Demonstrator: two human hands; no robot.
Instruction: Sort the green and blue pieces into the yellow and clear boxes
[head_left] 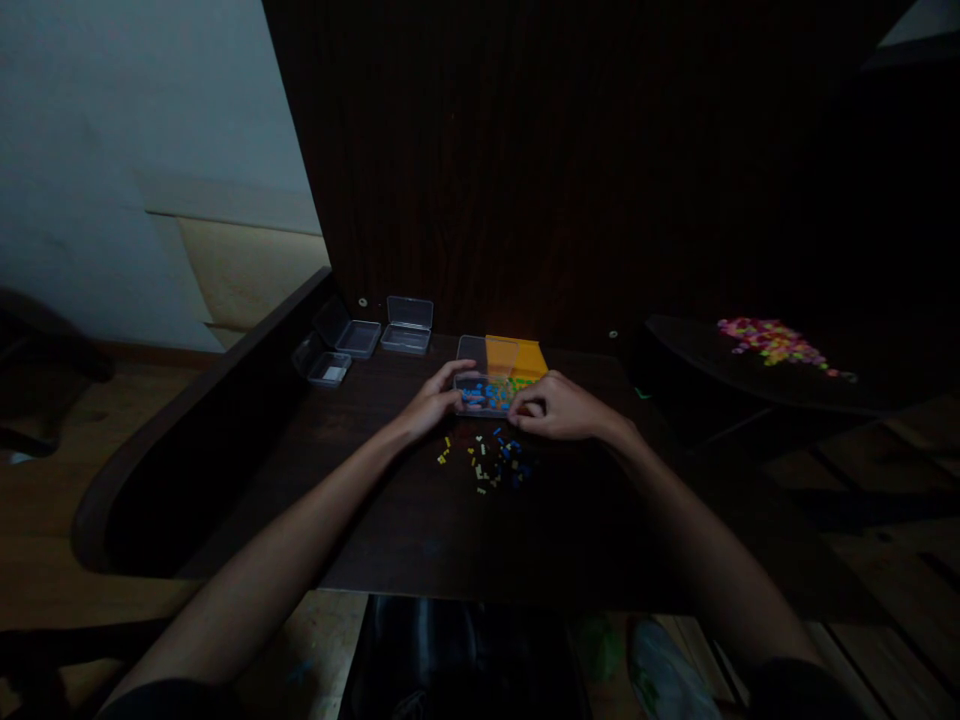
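A small clear plastic box (486, 394) holding blue and green bits sits on the dark table (420, 530). My left hand (433, 400) rests against the box's left side, fingers curled round its edge. My right hand (559, 408) lies at the box's right side with its fingers pinched together; what they hold is too small to make out. An orange lid or box (514, 357) stands just behind the clear one. Several tiny yellow and blue pieces (491, 462) lie scattered on the table just in front of both hands.
Three empty clear boxes with open lids (405, 328) stand at the table's back left. A pile of pink and yellow pieces (772, 342) lies on a dark surface to the right. A dark wooden panel rises behind the table. The scene is dim.
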